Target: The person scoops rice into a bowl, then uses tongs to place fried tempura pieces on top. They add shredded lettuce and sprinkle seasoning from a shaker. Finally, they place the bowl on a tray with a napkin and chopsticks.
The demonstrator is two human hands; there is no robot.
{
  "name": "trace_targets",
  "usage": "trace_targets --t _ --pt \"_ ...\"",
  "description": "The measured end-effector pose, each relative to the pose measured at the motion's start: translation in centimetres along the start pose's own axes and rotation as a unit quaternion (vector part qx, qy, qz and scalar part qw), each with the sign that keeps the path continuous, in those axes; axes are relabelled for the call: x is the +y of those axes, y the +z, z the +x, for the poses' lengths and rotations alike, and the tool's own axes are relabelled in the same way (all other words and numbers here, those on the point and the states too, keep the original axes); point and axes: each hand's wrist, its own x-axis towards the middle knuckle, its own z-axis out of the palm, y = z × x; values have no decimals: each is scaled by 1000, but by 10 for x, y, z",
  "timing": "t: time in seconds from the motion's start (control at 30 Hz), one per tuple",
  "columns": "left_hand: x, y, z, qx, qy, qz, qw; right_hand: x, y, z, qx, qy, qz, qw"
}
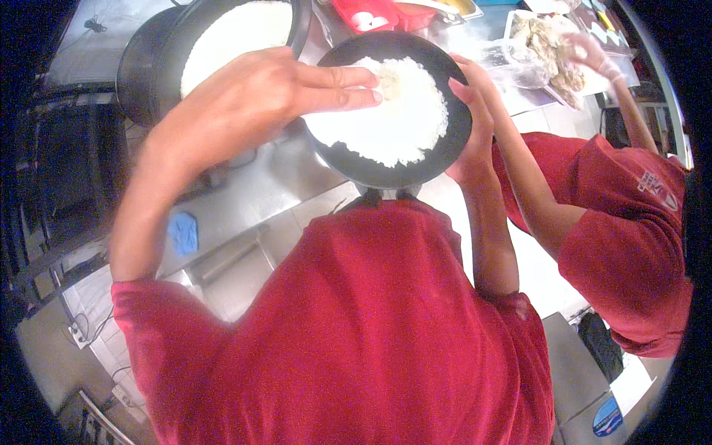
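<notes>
A black round bowl (348,169) is in front of my chest, with a spread layer of white rice (404,141) in it. My left hand (259,89) reaches over from the left. Its fingers are stretched out, and the tips touch the rice near a pale yellowish patch (391,83). What lies under the palm is hidden. On the bowl's right side my right hand (475,133) grips the rim, thumb at the edge and the other fingers mostly hidden. A co-worker's forearm (530,163) runs just beyond my right hand, reaching toward the bowl's far right edge.
A large black pot (141,81) of white rice stands far left on a steel counter (285,182). Red containers (363,13) are behind the bowl. At right, the co-worker's other hand (589,55) is over pale food (545,52) and plastic. A blue item (183,233) lies left.
</notes>
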Motion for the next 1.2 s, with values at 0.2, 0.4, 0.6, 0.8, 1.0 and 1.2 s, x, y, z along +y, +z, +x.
trace_targets --t 0.2,0.4,0.6,0.8,1.0,1.2 --pt "-2 3 3 -8 -9 1 1000 6 -16 3 23 17 -43 999" --pt "8 33 1 57 -109 -156 980 16 -24 -5 14 69 -15 997" --pt "-36 75 51 375 -237 -211 871 31 -46 -6 79 -27 -3 997" --pt "-142 154 176 342 -412 -261 803 18 -63 -38 115 -4 -14 993" --pt "-114 148 208 197 -429 -188 861 14 -115 -53 158 7 -105 982" --pt "91 182 35 444 -455 -207 744 42 -92 -38 93 82 -153 980"
